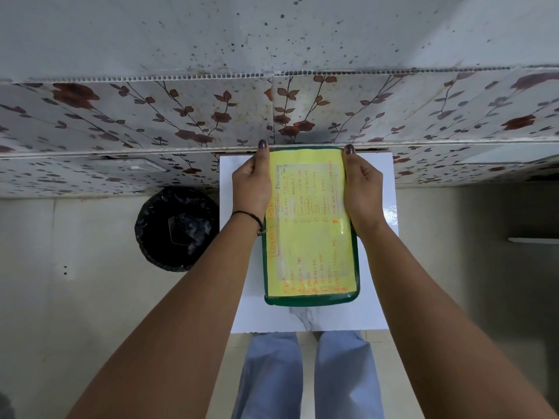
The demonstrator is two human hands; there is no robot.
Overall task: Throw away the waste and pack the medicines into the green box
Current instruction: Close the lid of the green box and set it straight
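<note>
**Head view: green box held at both sides**

Head view shows my left hand (251, 182) and right hand (361, 184) pressed flat, fingers together, against the green box (311, 299) on the white table (375, 291). Its yellow label (311, 237) reads "CONTENTS"; other writing is illegible. Its long axis runs away from me toward the wall.

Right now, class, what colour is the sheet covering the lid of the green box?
Yellow, with orange handwriting; the sheet shows best in the head view.

One green box (311, 299), one bin (177, 229), one table (375, 267), two hands (251, 182).
</note>
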